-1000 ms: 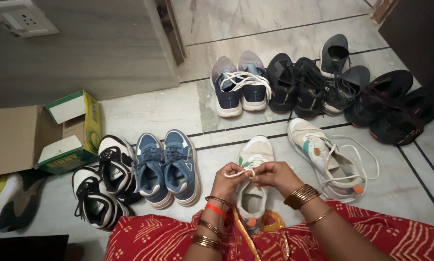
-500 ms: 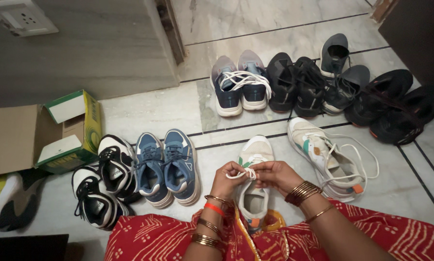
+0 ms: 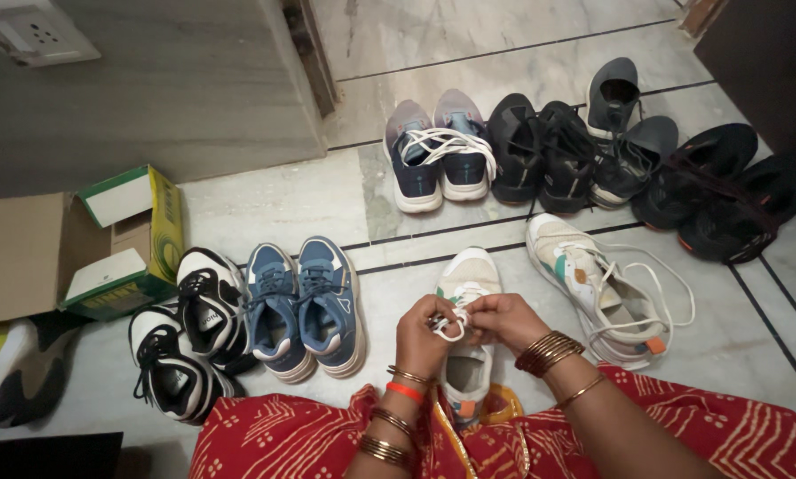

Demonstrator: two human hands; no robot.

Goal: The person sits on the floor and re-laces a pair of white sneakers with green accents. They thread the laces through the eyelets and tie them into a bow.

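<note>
White lace (image 3: 449,325) is pinched between the left hand (image 3: 423,335) and right hand (image 3: 507,320), each grip pressed on it above a cream sneaker (image 3: 467,282). Its mate (image 3: 593,288) lies just beside on the marble floor (image 3: 274,208).

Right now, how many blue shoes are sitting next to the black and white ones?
2. One blue shoe touches the black and white pair; the other blue shoe sits beside it, nearer the left hand. None look hidden.

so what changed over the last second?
Both hands, left hand and right hand, slid slightly down the cream sneaker toward the person, keeping hold of the white lace, now bunched into a tighter loop. Other shoes and the box unmoved.
</note>
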